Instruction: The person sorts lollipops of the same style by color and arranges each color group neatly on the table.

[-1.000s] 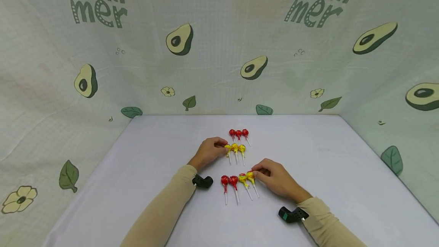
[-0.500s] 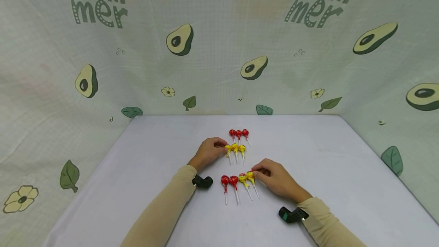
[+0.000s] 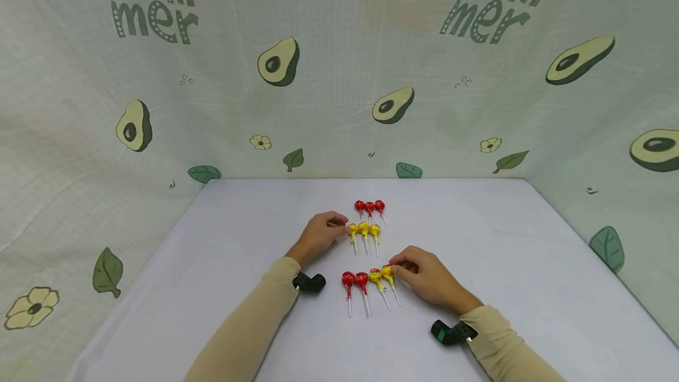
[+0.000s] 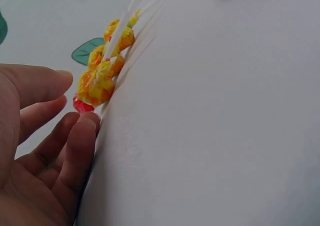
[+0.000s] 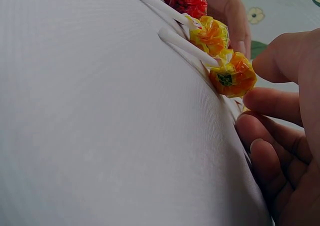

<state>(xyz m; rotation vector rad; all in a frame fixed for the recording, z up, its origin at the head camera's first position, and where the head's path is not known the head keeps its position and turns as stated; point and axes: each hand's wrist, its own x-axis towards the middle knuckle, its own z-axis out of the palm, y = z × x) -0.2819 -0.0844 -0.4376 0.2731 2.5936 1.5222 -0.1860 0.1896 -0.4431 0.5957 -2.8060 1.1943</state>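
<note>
Far row: three red lollipops (image 3: 369, 207) near the back of the white bench (image 3: 477, 229), round heads side by side, the right one's stick slanting out to the right.
Middle row: three yellow lollipops (image 3: 363, 228) just in front of the far row, heads close together, thin white sticks pointing toward the person.
Near row: four lollipops lying closer to the person, two red lollipops (image 3: 362, 280) on the left and two yellow lollipops (image 3: 375, 276) on the right; the yellow pair's sticks slant down to the right.
Red wrappers: glossy and deep red, gathered at the neck above a white stick.
Yellow wrappers: shiny, crinkled film in yellow with orange patches, bunched where the stick enters; the near row's rightmost head shows a small dark green print in the right wrist view, and touches of red show on that pair from above.
Left hand: the left hand (image 3: 320, 236) is beside the middle row's leftmost yellow head, thumb and fingers parted, a narrow gap between thumb and wrapper.
Right hand: the right hand (image 3: 427, 276) has thumb and forefinger at the edge of the near row's rightmost yellow head; whether they pinch it, I cannot tell.
Sleeves: beige (image 3: 249, 323), a black device (image 3: 309, 282) at each wrist.
Backdrop: pale cloth (image 3: 329, 134) printed with avocados, leaves and "summer".
</note>
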